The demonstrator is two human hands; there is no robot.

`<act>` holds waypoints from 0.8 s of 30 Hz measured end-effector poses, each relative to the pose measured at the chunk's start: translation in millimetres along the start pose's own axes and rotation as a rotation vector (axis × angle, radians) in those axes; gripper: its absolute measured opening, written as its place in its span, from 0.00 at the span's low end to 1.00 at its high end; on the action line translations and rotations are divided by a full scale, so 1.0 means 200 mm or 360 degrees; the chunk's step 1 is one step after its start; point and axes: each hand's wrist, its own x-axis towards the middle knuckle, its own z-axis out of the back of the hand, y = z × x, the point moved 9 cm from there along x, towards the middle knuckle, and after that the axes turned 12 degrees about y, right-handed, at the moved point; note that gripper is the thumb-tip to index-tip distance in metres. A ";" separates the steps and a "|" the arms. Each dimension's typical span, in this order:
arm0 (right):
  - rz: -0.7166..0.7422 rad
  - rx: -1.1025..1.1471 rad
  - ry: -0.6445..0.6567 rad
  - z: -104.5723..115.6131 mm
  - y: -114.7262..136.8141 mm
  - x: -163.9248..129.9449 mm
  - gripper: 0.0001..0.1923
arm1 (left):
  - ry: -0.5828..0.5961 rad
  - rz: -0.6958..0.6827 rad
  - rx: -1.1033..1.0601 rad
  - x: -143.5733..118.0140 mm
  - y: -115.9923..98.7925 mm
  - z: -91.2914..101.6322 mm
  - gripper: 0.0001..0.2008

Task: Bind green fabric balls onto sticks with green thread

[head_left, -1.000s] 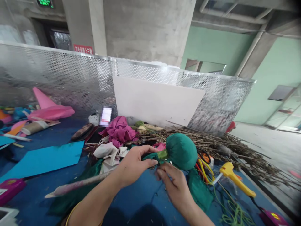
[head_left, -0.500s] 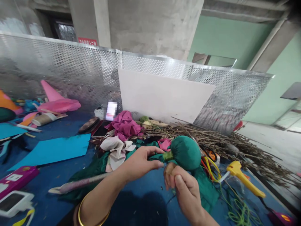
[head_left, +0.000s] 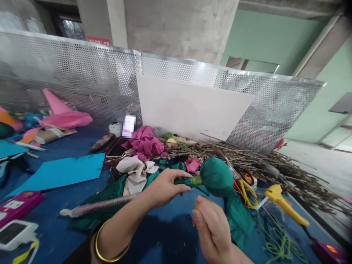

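A dark green cloth-covered ball (head_left: 216, 177) with a gathered neck lies in the middle of the work surface. The neck is bound with a lighter green band (head_left: 196, 181). My left hand (head_left: 163, 187), gold bangle on the wrist, grips the gathered cloth tail beyond the band between thumb and fingers. Below the ball and apart from it, my right hand (head_left: 211, 224) is closed with curled fingers; what it holds, if anything, is hidden. More green cloth (head_left: 239, 220) spreads beside the right hand. Under my left forearm lies a wrapped stick (head_left: 101, 206).
Dry twigs (head_left: 264, 165) pile along the back right. Scissors (head_left: 233, 170), a yellow glue gun (head_left: 286, 205) and tangled green string (head_left: 284, 244) lie to the right. Magenta cloth (head_left: 145, 143), a lit phone (head_left: 128, 125) and a blue sheet (head_left: 59, 174) are farther left. A perforated metal panel (head_left: 68, 73) stands behind.
My right hand has moved slightly down, away from the ball's neck, and turned, staying closed. The left hand keeps its hold on the cloth tail. The view has shifted a little.
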 end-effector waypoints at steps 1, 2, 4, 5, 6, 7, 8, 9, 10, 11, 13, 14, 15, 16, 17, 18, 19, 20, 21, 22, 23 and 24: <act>-0.0017 0.0022 0.0024 0.00 -0.01 0.01 0.12 | -0.0001 -0.0004 0.0022 0.01 0.01 0.00 0.21; -0.0040 0.0048 0.0049 0.00 -0.02 0.01 0.13 | -0.0006 -0.0007 0.0055 0.01 0.01 0.00 0.21; -0.0105 0.0121 0.0106 0.00 -0.04 0.03 0.13 | 0.0004 -0.0020 0.0146 0.02 0.02 -0.01 0.19; -0.0142 0.0176 0.0139 0.00 -0.06 0.04 0.13 | -0.0005 -0.0026 0.0210 0.02 0.02 -0.01 0.19; -0.0180 0.0242 0.0174 0.00 -0.08 0.05 0.13 | -0.0030 -0.0027 0.0299 0.01 0.02 -0.01 0.18; -0.0214 0.0294 0.0209 0.01 -0.10 0.06 0.13 | -0.0065 -0.0015 0.0413 0.01 0.02 0.00 0.18; -0.0248 0.0319 0.0238 0.01 -0.11 0.06 0.12 | -0.0103 0.0009 0.0541 0.00 0.02 0.00 0.18; -0.0281 0.0304 0.0252 0.03 -0.13 0.07 0.12 | -0.0137 0.0040 0.0667 0.00 0.01 0.00 0.18; -0.0313 0.0244 0.0254 0.05 -0.15 0.07 0.11 | -0.0161 0.0072 0.0777 -0.01 0.01 0.00 0.18; -0.0347 0.0148 0.0240 0.07 -0.16 0.07 0.11 | -0.0165 0.0093 0.0858 -0.01 0.01 -0.01 0.18; -0.0414 -0.0089 0.0196 0.13 -0.19 0.07 0.10 | -0.0131 0.0100 0.0951 -0.02 0.00 -0.04 0.18; -0.0428 -0.0202 0.0178 0.15 -0.20 0.08 0.11 | -0.0108 0.0097 0.0983 -0.02 0.00 -0.05 0.18; -0.0428 -0.0307 0.0169 0.17 -0.20 0.08 0.11 | -0.0083 0.0098 0.1012 -0.02 -0.01 -0.07 0.18; -0.0419 -0.0400 0.0166 0.18 -0.20 0.09 0.11 | -0.0049 0.0104 0.1038 -0.02 -0.01 -0.09 0.18; -0.0405 -0.0481 0.0162 0.19 -0.20 0.09 0.11 | -0.0012 0.0111 0.1060 -0.01 0.00 -0.10 0.18; -0.0391 -0.0551 0.0158 0.19 -0.20 0.10 0.12 | 0.0024 0.0121 0.1078 -0.01 0.00 -0.12 0.18; -0.0387 -0.0606 0.0159 0.19 -0.21 0.10 0.12 | 0.0059 0.0132 0.1093 -0.01 0.00 -0.13 0.18; -0.0392 -0.0646 0.0163 0.19 -0.22 0.10 0.12 | 0.0092 0.0139 0.1109 -0.01 0.01 -0.14 0.18; -0.0403 -0.0673 0.0169 0.19 -0.24 0.10 0.12 | 0.0116 0.0135 0.1126 -0.01 0.01 -0.15 0.18; -0.0419 -0.0690 0.0181 0.18 -0.25 0.10 0.12 | 0.0135 0.0122 0.1147 -0.01 0.01 -0.16 0.18; -0.0438 -0.0698 0.0197 0.18 -0.27 0.10 0.13 | 0.0149 0.0103 0.1175 -0.01 0.00 -0.17 0.18; -0.0461 -0.0697 0.0220 0.17 -0.28 0.10 0.13 | 0.0164 0.0079 0.1215 -0.01 0.00 -0.18 0.17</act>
